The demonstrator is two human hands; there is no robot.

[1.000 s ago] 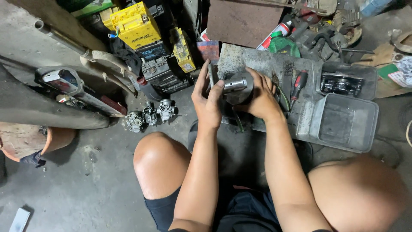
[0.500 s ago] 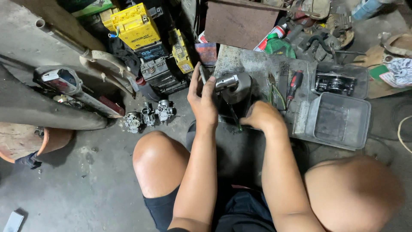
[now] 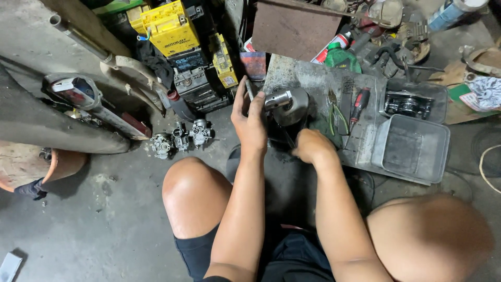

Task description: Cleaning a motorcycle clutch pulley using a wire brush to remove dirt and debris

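A round silver metal engine part (image 3: 288, 103) with a shiny stub shaft stands on a grey metal sheet (image 3: 318, 83) on the floor in front of me. My left hand (image 3: 250, 122) grips its left side, fingers up against the shaft. My right hand (image 3: 312, 146) is lower, closed in a fist at the part's near base; what it holds is hidden. Green-handled pliers (image 3: 335, 114) and a red-and-black screwdriver (image 3: 359, 106) lie just right of the part.
A grey metal tray (image 3: 412, 149) sits at the right, a dark engine piece (image 3: 407, 104) behind it. Three small carburettors (image 3: 180, 138) lie on the concrete at the left. Yellow and black batteries (image 3: 177, 36) stand behind; a rusty plate (image 3: 295, 26) leans at the back.
My right hand has come off the part's right side and dropped toward me to its base. The left hand stays on the part.
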